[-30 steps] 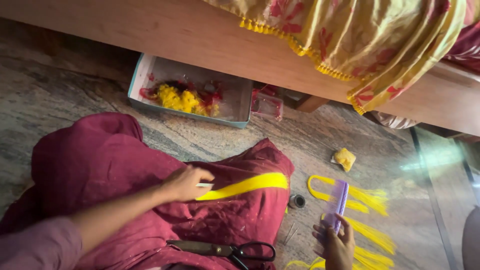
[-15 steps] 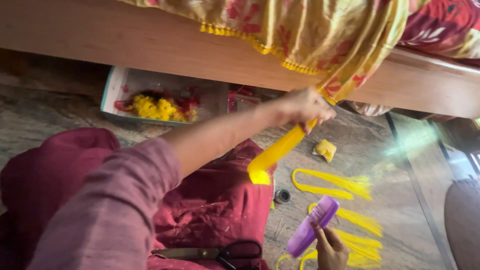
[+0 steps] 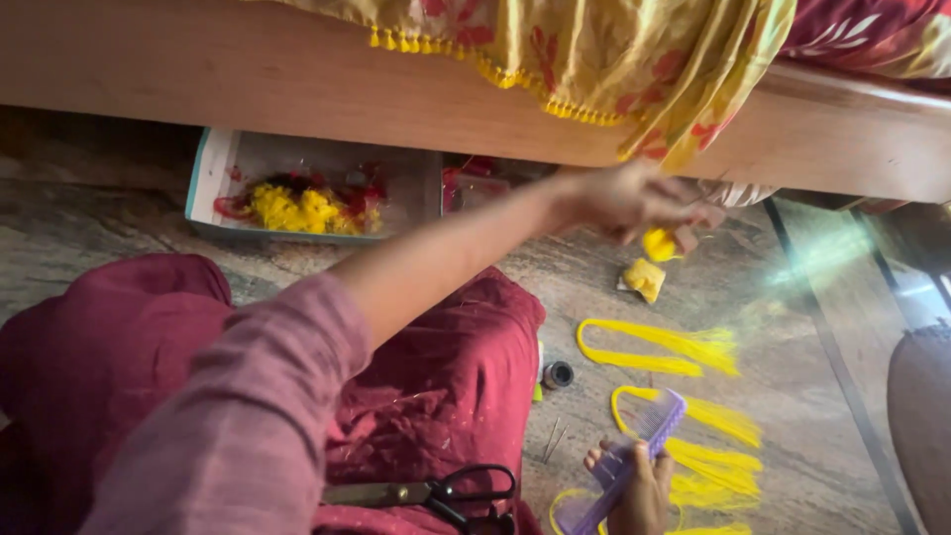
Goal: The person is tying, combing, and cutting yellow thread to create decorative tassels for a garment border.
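Yellow thread bundle [image 3: 659,244] clenched in the outstretched left hand [image 3: 629,198], held above the stone floor [image 3: 634,297] | small yellow wad [image 3: 645,278] lies just below that grip | right hand [image 3: 639,495] grasps a purple comb [image 3: 619,466] over looped yellow strands [image 3: 684,347] | scissors [image 3: 436,490] left of the comb hand, on maroon cloth [image 3: 426,386]
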